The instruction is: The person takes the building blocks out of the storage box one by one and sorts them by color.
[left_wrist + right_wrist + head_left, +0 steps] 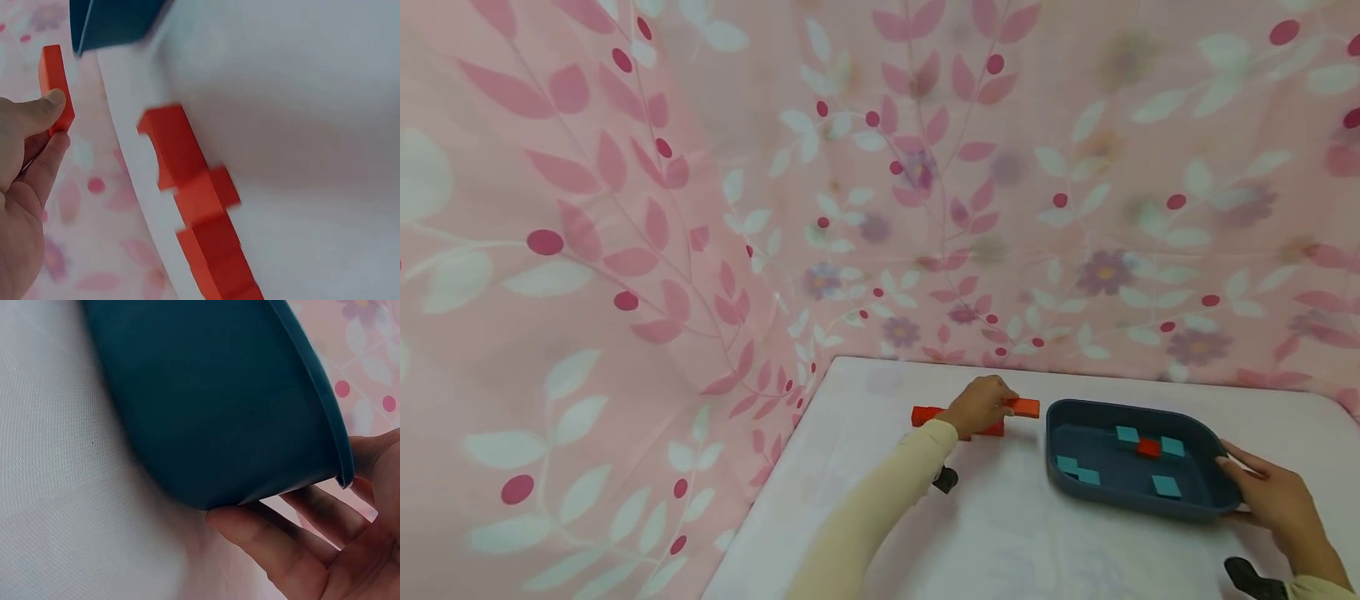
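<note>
My left hand (981, 407) pinches an orange-red rectangular block (1024, 407) between thumb and fingers, above the table and left of the tray. In the left wrist view, that block (55, 84) is raised off the surface. Below and beside this hand, several red blocks (178, 144) lie end to end in an uneven row, partly hidden by the hand in the head view. My right hand (1273, 492) grips the right end of a dark blue tray (1116, 467), thumb at the rim and fingers against the outer wall (219, 425).
Inside the tray lie several light blue pieces (1166, 486) and one red piece (1148, 448). The white-covered table (1000, 517) meets a pink floral curtain (925, 250) behind and to the left. Black devices (1251, 577) sit at both wrists.
</note>
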Demonstrator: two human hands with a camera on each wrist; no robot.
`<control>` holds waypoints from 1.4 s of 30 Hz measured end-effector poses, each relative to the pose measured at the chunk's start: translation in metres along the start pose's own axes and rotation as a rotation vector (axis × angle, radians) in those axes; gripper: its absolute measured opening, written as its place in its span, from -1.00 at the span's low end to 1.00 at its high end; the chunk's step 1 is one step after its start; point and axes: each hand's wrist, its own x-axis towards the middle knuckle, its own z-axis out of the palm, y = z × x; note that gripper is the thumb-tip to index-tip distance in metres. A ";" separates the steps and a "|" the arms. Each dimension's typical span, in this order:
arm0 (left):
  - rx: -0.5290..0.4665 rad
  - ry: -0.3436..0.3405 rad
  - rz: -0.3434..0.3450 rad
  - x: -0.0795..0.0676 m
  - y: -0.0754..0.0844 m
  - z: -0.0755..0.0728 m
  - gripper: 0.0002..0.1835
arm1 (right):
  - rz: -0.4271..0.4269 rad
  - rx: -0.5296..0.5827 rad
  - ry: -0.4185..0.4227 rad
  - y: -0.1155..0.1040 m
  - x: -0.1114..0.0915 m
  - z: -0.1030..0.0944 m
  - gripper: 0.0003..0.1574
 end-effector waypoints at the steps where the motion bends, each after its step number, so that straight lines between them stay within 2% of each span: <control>1: -0.012 0.000 0.000 -0.004 -0.007 -0.002 -0.65 | -0.002 -0.003 0.006 0.001 0.000 -0.001 -0.06; 3: -0.028 0.018 0.010 -0.010 -0.024 -0.004 -0.67 | -0.010 -0.011 0.012 0.002 0.001 -0.002 -0.06; 8: -0.064 0.037 -0.038 -0.028 -0.067 -0.008 -0.67 | -0.013 -0.026 0.020 0.004 0.004 -0.003 -0.06; 14: -0.112 0.058 -0.172 -0.059 -0.103 -0.018 -0.67 | -0.022 -0.023 0.011 0.004 0.003 0.000 -0.05; 21: -0.143 0.095 -0.211 -0.094 -0.145 -0.015 -0.68 | -0.028 -0.025 0.013 0.006 0.002 -0.001 -0.04; 26: -0.130 0.102 -0.223 -0.115 -0.158 -0.017 -0.68 | -0.028 -0.027 0.009 0.005 0.003 -0.002 -0.03; 29: -0.119 0.105 -0.234 -0.122 -0.164 -0.018 -0.69 | -0.021 -0.025 0.012 0.005 0.004 -0.002 -0.04; 35: -0.056 0.094 -0.246 -0.128 -0.175 -0.013 -0.72 | -0.001 -0.022 0.019 0.004 0.002 -0.001 -0.07; 42: -0.028 0.079 -0.234 -0.132 -0.184 0.002 -0.74 | -0.015 -0.025 0.000 0.001 -0.001 -0.003 -0.03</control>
